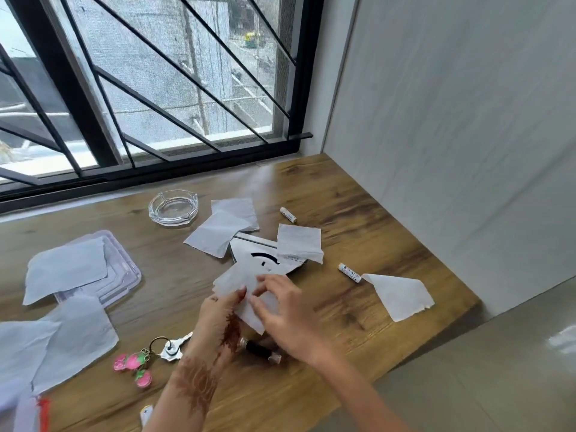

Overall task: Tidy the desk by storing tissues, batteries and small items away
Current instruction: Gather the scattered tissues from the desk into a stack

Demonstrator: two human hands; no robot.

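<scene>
Hands meet above the middle of the desk. The left hand, marked with henna down to the forearm, comes up from the lower edge. Its fingers are pinched on the near edge of a held tissue. The right hand reaches in from the lower right, palm down. Its fingers are bent onto the same sheet and grip it from the other side. A dark cylindrical item lies on the desk below both wrists.

A glass ashtray stands near the window. A clear plastic tray at the left has a tissue on the tray draped over it. A white flat holder with a black curved mark lies just beyond the hands, and a folded tissue rests on its right part.

Two overlapped tissues lie between the ashtray and the holder. More loose tissues cover the near left. A far battery and a near battery lie to the right, well apart from each other. A right-hand tissue just beside the near battery reaches close to the desk's right edge. A key ring with pink charms lies left of the left wrist. Bare wood runs from the batteries to the grey wall.
</scene>
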